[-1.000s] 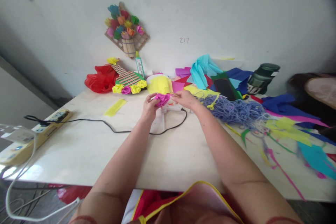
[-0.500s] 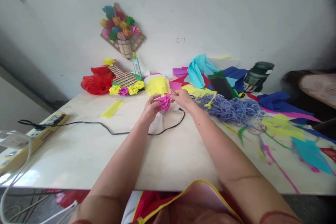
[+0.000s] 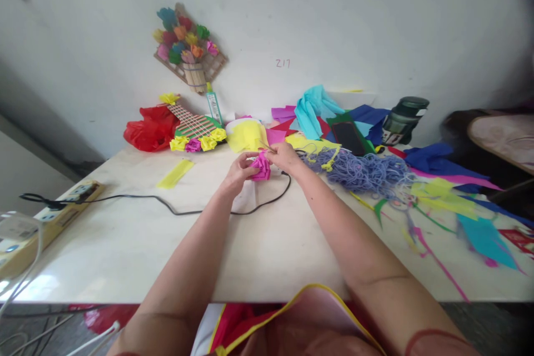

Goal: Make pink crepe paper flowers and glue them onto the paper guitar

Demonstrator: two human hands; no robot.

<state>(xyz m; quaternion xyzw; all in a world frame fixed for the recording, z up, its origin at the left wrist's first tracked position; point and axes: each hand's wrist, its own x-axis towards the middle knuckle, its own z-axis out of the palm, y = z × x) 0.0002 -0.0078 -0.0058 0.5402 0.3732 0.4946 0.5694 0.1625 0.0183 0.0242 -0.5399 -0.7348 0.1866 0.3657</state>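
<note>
My left hand [image 3: 241, 171] is closed around the left side of a bright pink crepe-paper flower [image 3: 262, 167], held a little above the table [image 3: 267, 256]. Close against the flower's upper right, my right hand [image 3: 284, 157] is closed with its fingertips pinching a thin brownish stick [image 3: 267, 148]. The stick points up and left over the flower; its lower part is hidden by the fingers. Behind the hands lies a stack of yellow crepe paper [image 3: 247, 134]. Under them a black cable [image 3: 267, 204] loops around a pale object I cannot make out.
A guitar-shaped craft [image 3: 194, 122] trimmed with paper flowers stands at the back left by a red plastic bag [image 3: 149, 129]. Tangled purple yarn [image 3: 367, 171], paper scraps, a phone [image 3: 349, 138] and a dark green bottle [image 3: 404, 120] lie rightward. A power strip [image 3: 69, 217] sits left.
The pink flower has turned and tilted downward between my hands. The right hand's stick now sits above the flower's top edge. The whole view has shifted slightly.
</note>
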